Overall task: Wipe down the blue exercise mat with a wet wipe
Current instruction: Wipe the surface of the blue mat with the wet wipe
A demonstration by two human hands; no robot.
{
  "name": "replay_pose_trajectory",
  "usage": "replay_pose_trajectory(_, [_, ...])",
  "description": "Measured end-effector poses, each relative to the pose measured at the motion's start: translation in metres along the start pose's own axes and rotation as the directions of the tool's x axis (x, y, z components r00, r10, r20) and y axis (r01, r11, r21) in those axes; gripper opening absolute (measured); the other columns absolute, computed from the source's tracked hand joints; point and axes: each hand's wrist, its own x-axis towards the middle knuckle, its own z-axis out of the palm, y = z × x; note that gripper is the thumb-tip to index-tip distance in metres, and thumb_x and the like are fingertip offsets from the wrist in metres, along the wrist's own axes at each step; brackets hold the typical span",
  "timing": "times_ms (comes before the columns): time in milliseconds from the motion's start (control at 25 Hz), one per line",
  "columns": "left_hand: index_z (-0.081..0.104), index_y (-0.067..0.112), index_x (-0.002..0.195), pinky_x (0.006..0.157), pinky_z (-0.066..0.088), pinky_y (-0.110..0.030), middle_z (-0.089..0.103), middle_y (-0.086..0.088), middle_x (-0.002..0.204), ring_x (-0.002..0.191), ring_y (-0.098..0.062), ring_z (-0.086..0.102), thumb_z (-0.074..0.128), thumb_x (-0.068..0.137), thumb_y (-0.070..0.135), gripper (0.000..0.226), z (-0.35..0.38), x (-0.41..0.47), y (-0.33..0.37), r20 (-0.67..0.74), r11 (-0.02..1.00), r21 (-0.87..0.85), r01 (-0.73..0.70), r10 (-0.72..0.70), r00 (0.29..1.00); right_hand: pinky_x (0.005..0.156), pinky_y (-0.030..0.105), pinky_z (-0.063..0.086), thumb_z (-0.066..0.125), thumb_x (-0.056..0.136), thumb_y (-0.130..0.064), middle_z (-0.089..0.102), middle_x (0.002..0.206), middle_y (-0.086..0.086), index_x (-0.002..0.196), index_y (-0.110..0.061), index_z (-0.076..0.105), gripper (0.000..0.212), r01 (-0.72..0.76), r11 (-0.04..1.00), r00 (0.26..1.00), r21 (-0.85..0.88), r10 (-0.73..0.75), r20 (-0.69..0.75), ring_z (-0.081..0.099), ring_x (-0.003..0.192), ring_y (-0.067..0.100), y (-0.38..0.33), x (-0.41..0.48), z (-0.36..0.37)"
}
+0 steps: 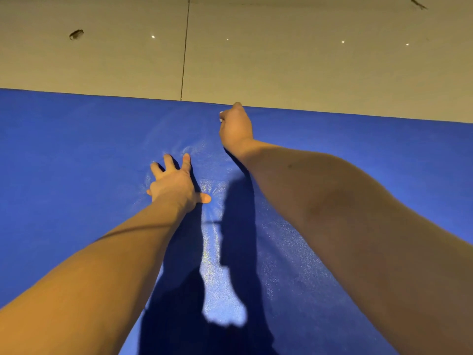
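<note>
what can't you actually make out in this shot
All head view:
- wet wipe: only a white sliver shows; the right hand covers the rest.
- blue mat: cut off by the left, right and bottom edges; arms and shadows hide parts.
- mat under the left hand: hidden by the palm.
- dark mark on the floor: too small to identify.

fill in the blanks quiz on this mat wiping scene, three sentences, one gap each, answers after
1. The left hand presses flat, fingers spread, on the ____ textured exercise mat.
2. The right hand has its grip on a small crumpled ____ wet wipe.
3. Of the two hands, the ____ one reaches nearer the beige tiled floor.

Missing words: blue; white; right
</note>
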Motion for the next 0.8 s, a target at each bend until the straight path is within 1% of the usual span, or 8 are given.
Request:
replay_pose_trajectory(120, [-0.004,0.038,0.16,0.096,0.05,-0.056,0.001,-0.006,0.161,0.147,-0.041,0.006,0.077,0.067,0.074,0.128,-0.001,-0.002,0.0,-0.005,1.0,0.015,0.004,-0.004,1.0,0.066,0.037,0.037,0.044,0.097,-0.016,0.051,0.095,0.006,0.085,-0.017,0.041,0.012,0.083,0.996,0.996,-0.042,-0.083,-0.012,0.043,0.077,0.027,0.014,0.0,-0.009])
replay_pose_trajectory(200, [-0.005,0.038,0.16,0.097,0.049,-0.056,0.001,-0.007,0.161,0.148,-0.041,0.005,0.077,0.067,0.074,0.128,-0.002,-0.003,0.0,-0.001,1.0,0.015,0.005,-0.005,1.0,0.07,0.039,0.038,0.044,0.097,-0.02,0.054,0.103,0.01,0.094,-0.013,0.043,0.007,0.122,0.983,0.988,-0.134,-0.133,-0.076,0.047,0.083,0.03,0.037,0.002,-0.028])
replay_pose_trajectory(360, [-0.006,0.038,0.159,0.1,0.048,-0.058,0.0,-0.006,0.162,0.149,-0.041,0.004,0.078,0.065,0.074,0.131,-0.003,-0.003,0.001,0.017,1.0,0.006,0.009,-0.009,1.0,0.078,0.037,0.046,0.048,0.093,-0.001,0.05,0.123,0.017,0.106,-0.004,0.064,0.02,-0.088,0.948,0.985,-0.307,0.037,-0.166,0.053,0.098,0.031,0.091,0.015,-0.057])
replay_pose_trajectory(480, [-0.007,0.038,0.159,0.1,0.048,-0.058,-0.003,-0.006,0.163,0.149,-0.042,0.001,0.078,0.066,0.073,0.132,-0.003,-0.002,0.003,0.022,1.0,0.006,0.009,-0.009,1.0,0.078,0.036,0.052,0.051,0.092,0.006,0.052,0.124,0.016,0.092,-0.002,0.059,0.012,-0.209,0.962,0.958,-0.175,0.166,-0.235,0.059,0.097,0.032,0.082,0.019,-0.047])
replay_pose_trajectory(600, [-0.008,0.037,0.159,0.1,0.049,-0.058,-0.005,-0.007,0.163,0.15,-0.042,-0.001,0.078,0.067,0.072,0.131,-0.003,-0.003,0.004,0.02,1.0,0.009,0.014,-0.014,1.0,0.089,0.032,0.047,0.052,0.094,-0.004,0.054,0.124,0.015,0.108,-0.003,0.064,0.019,-0.171,0.984,0.968,-0.049,0.158,-0.195,0.056,0.109,0.03,0.045,0.018,-0.029])
replay_pose_trajectory(680, [-0.009,0.038,0.159,0.099,0.049,-0.057,-0.006,-0.007,0.163,0.15,-0.042,-0.001,0.077,0.068,0.072,0.13,-0.004,-0.003,0.004,0.023,1.0,0.008,0.01,-0.011,1.0,0.079,0.032,0.048,0.054,0.091,-0.001,0.053,0.112,0.013,0.091,-0.008,0.067,0.015,-0.071,0.997,0.992,-0.04,0.066,-0.109,0.058,0.095,0.031,0.016,0.009,-0.014])
replay_pose_trajectory(760, [-0.009,0.038,0.159,0.099,0.05,-0.057,-0.005,-0.006,0.163,0.149,-0.042,0.0,0.077,0.068,0.073,0.13,-0.004,-0.003,0.004,0.024,1.0,0.01,0.011,-0.011,1.0,0.065,0.031,0.043,0.054,0.085,0.005,0.044,0.095,0.007,0.063,-0.019,0.048,0.033,0.064,0.997,0.997,-0.043,-0.065,-0.028,0.052,0.074,0.028,-0.007,0.0,0.0])
replay_pose_trajectory(800, [-0.01,0.038,0.159,0.098,0.05,-0.057,-0.004,-0.006,0.163,0.149,-0.042,0.0,0.077,0.068,0.073,0.131,-0.004,-0.003,0.004,0.024,1.0,0.017,0.012,-0.012,1.0,0.062,0.031,0.041,0.053,0.084,0.007,0.042,0.094,0.007,0.06,-0.019,0.042,0.037,0.097,0.995,0.995,-0.038,-0.097,0.004,0.047,0.07,0.027,-0.013,-0.004,0.005])
